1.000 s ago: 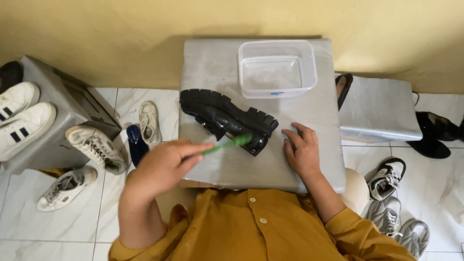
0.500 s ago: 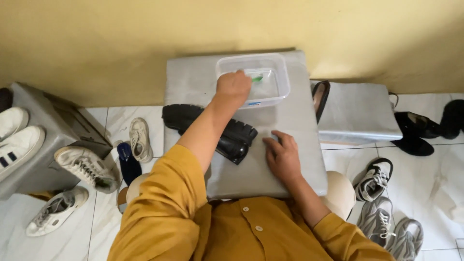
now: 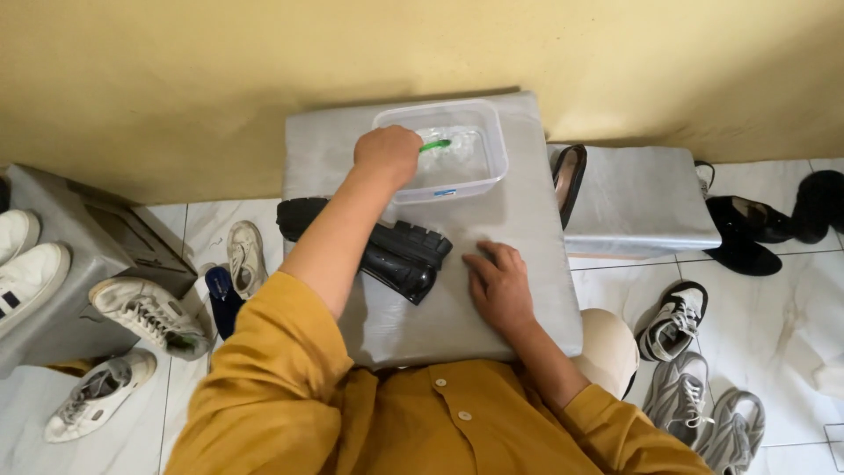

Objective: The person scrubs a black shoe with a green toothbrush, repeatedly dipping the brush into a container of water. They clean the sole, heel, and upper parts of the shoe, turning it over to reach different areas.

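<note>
The person's left hand (image 3: 387,155) is closed in a fist around a green brush (image 3: 434,145). The brush lies almost flat, with its long side going left to right, and its green end pointing right. That end is inside a clear plastic tub (image 3: 494,132) at the far end of a grey padded board (image 3: 536,290) on the person's lap. The tub looks like it has some water in it, but it is hard to be sure, and the brush end shows through the clear side. The person's right hand (image 3: 499,286) lies flat on the board with its fingers open and holds nothing. Just to the left of that hand is a black boot (image 3: 400,255) with a chunky sole. It lies on its side under the left arm, with its long side running from far left to near right. One end hangs off the left edge of the board. Half a second ago the left hand was already at the tub, and a second ago it held the brush against the boot. White sneakers (image 3: 141,312) lie on the floor to the left, and a black and white sneaker (image 3: 673,321) lies on the right.
</note>
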